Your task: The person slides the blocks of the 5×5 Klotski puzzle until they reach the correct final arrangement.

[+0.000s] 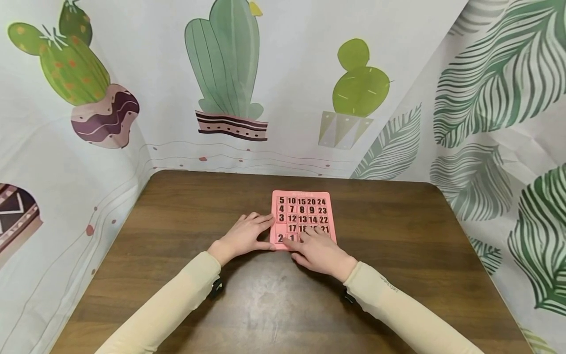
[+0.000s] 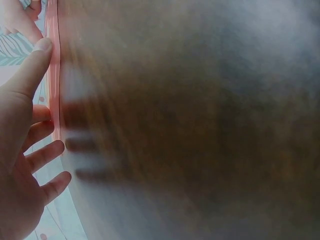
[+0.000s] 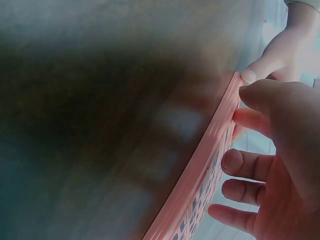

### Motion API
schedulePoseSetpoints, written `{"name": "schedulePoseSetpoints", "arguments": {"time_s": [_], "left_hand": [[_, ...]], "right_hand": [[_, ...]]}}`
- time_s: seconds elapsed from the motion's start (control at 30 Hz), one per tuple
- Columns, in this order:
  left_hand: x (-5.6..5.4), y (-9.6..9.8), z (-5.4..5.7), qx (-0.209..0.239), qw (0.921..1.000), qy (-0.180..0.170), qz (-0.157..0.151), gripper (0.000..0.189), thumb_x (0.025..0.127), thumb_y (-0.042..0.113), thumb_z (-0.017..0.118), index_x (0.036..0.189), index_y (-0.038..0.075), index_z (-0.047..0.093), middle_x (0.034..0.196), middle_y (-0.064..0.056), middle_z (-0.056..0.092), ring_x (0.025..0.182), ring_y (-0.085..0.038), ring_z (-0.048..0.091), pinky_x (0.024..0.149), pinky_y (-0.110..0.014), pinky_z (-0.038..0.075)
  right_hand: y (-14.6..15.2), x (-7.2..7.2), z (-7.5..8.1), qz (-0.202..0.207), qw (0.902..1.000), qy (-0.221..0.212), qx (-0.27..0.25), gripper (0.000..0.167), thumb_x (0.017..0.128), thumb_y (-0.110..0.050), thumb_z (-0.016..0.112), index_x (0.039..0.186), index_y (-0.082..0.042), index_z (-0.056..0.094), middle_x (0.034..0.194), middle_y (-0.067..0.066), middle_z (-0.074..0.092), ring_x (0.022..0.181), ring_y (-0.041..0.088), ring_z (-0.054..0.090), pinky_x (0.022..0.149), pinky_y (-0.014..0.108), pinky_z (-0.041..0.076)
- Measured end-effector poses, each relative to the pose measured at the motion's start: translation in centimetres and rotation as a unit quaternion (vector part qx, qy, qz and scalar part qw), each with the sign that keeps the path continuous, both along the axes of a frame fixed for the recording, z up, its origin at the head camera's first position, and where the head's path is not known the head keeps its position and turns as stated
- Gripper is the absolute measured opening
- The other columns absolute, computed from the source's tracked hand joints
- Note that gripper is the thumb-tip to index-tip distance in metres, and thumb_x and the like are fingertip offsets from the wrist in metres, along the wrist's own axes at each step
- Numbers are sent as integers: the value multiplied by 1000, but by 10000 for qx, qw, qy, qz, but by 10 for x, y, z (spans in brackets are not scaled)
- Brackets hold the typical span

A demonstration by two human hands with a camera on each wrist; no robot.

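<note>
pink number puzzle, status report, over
Left hand at left side of pink puzzle. Right hand over lower rows, hiding part of them. Puzzle on table, gap above tile 2.

I work in a screened-off corner, home or studio I can't tell, with a wood-grain table [image 1: 398,236] across the lower frame and cactus-printed hangings [image 1: 292,88] above.
</note>
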State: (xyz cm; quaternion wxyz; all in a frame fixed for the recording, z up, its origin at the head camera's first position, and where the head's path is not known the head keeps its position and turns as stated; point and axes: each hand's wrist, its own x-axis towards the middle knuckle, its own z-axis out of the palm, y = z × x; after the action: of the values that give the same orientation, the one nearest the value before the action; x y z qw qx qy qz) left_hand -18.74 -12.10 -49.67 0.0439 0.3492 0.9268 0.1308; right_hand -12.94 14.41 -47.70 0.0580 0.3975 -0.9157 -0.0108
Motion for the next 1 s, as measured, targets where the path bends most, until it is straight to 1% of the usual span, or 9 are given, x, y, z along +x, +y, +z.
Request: {"name": "schedulePoseSetpoints", "arguments": {"time_s": [0.17, 0.37, 0.47, 0.57, 0.67, 0.73, 0.83, 0.93, 1.0], "left_hand": [[1, 1, 1, 46, 10000, 18, -25, 86, 89, 63, 72, 155, 11, 52, 159, -7, 50, 134, -29, 49, 109, -62, 39], [1, 1, 0, 12, 9999, 100, -72, 85, 89, 62, 73, 154, 11, 53, 159, -6, 50, 135, -29, 49, 106, -59, 42], [1, 1, 0, 12, 9998, 158, -90, 85, 88, 62, 74, 153, 11, 54, 158, -6, 51, 134, -29, 50, 105, -57, 43], [0, 1, 0, -9, 9998, 178, -74, 85, 88, 63, 73, 153, 11, 54, 158, -6, 51, 134, -28, 50, 104, -56, 43], [0, 1, 0, -18, 9999, 159, -54, 85, 88, 63, 73, 153, 11, 54, 158, -6, 51, 134, -28, 49, 104, -55, 43], [1, 2, 1, -2, 9999, 128, -53, 85, 88, 63, 73, 153, 11, 54, 158, -6, 51, 134, -28, 49, 105, -56, 42], [1, 2, 2, 5, 9999, 109, -60, 85, 88, 63, 73, 154, 11, 54, 159, -6, 50, 134, -29, 49, 105, -57, 42], [1, 1, 1, -4, 9998, 160, -77, 86, 88, 63, 73, 153, 11, 54, 158, -6, 51, 134, -28, 49, 105, -57, 43], [1, 0, 1, -17, 9998, 193, -82, 86, 88, 64, 73, 153, 11, 54, 158, -6, 51, 133, -28, 50, 105, -56, 43]], "right_hand": [[-1, -6, 0, -21, 9998, -3, -194, 41, 101, -36, 66, 141, -24, 68, 96, 7, 68, 98, 31, 64, 93, 52, 51], [-3, -13, 2, -192, 9992, -203, -295, 42, 101, -36, 66, 141, -21, 68, 100, 11, 70, 99, 33, 66, 96, 54, 51], [-3, -17, 3, -226, 9992, -211, -262, 42, 101, -35, 66, 141, -21, 68, 99, 11, 69, 98, 34, 65, 94, 55, 51], [-3, -22, 3, -263, 9993, -148, -242, 40, 101, -34, 65, 139, -22, 69, 93, 9, 67, 94, 32, 63, 90, 53, 51], [-3, -25, 3, -333, 9990, -184, -226, 40, 101, -34, 63, 140, -23, 69, 92, 9, 67, 96, 32, 62, 90, 53, 50], [-2, -24, 3, -373, 9987, -256, -252, 41, 102, -34, 63, 141, -22, 68, 99, 10, 69, 101, 34, 64, 93, 54, 50], [1, -20, 3, -377, 9982, -323, -335, 44, 102, -35, 63, 144, -21, 66, 105, 12, 71, 108, 36, 65, 99, 57, 49], [7, -13, 2, -301, 9985, -241, -386, 44, 102, -35, 65, 143, -20, 66, 105, 12, 71, 108, 36, 65, 98, 55, 49], [11, -8, 1, -229, 9990, -150, -365, 44, 102, -36, 65, 143, -20, 67, 102, 10, 70, 105, 33, 64, 96, 53, 49]]}}
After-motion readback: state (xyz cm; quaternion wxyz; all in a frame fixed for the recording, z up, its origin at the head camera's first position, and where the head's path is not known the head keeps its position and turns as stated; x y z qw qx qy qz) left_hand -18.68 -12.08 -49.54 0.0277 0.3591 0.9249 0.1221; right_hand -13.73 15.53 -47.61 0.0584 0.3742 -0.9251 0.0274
